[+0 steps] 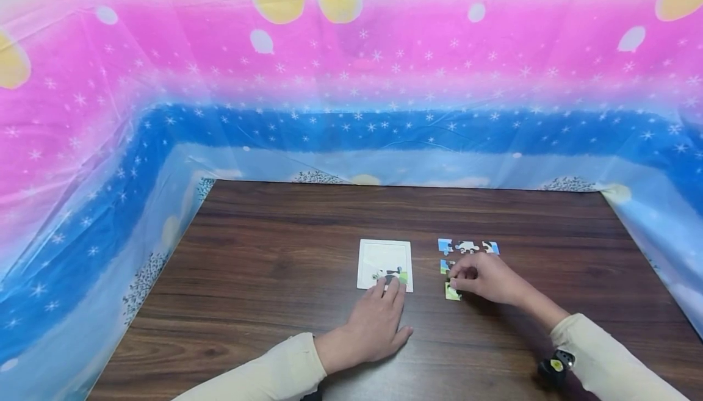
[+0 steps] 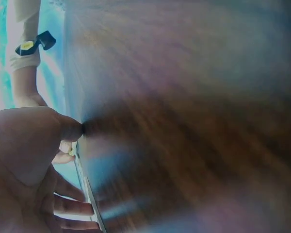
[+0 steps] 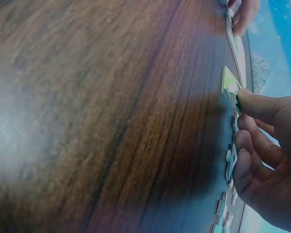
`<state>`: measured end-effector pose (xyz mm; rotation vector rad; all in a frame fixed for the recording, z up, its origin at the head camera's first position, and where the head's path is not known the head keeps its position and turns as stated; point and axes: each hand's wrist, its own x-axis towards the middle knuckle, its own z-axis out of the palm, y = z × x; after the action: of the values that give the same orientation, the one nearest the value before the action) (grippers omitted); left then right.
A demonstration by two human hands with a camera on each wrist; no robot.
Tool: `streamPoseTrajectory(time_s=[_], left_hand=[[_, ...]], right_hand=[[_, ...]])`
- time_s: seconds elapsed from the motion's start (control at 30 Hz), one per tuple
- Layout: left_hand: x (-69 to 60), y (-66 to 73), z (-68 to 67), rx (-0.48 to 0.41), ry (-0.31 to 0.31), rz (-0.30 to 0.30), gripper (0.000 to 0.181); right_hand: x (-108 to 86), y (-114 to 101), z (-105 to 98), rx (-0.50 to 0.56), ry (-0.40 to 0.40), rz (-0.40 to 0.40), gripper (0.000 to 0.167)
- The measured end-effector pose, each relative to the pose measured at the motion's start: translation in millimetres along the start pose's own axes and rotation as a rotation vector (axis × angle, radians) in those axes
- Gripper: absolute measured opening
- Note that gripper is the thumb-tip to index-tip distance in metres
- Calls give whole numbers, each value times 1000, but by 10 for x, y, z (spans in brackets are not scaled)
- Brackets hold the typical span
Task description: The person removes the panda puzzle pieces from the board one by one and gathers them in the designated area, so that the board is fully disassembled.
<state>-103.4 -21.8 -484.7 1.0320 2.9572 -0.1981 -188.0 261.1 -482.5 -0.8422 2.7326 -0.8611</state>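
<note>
A white square puzzle tray (image 1: pixel 384 244) lies on the table, with a few joined puzzle pieces (image 1: pixel 394 275) showing in its lower part. My left hand (image 1: pixel 375 326) rests with extended fingers on the tray's near edge and partly covers those pieces; the left wrist view shows fingertips (image 2: pixel 82 208) along the tray's rim. To the right, my right hand (image 1: pixel 486 279) pinches a green puzzle piece (image 1: pixel 453 293) between thumb and fingers. In the right wrist view this green piece (image 3: pixel 230 83) stands tilted up from the table.
Loose puzzle pieces lie beyond my right hand: a blue one (image 1: pixel 445 246), a panda-patterned one (image 1: pixel 467 246), a blue-edged one (image 1: pixel 494 247) and a blue-green one (image 1: pixel 446 266). Brown wood-grain table (image 1: pixel 263 254) surrounds everything. A patterned cloth (image 1: pixel 351 132) hangs along its back and sides.
</note>
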Motion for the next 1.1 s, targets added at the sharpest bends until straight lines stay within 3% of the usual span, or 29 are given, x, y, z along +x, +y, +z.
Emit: streamPoseTrajectory(time_s=[0.33,0.63,0.9,1.1], left_hand=[[10,-9,-4,23,47,-3,76],[20,37,-7,11,79,19,72],[-42,99,-28,39,20,20,71],[-78,114,-1,47,18,-6,70]], right_hand=[[73,-25,-21,10,7,-4,11],[285,-152,31,-6,4,-16,10],[500,-345,63,36,-7,-56,13],[648,-446,129,45,-27,-79,13]])
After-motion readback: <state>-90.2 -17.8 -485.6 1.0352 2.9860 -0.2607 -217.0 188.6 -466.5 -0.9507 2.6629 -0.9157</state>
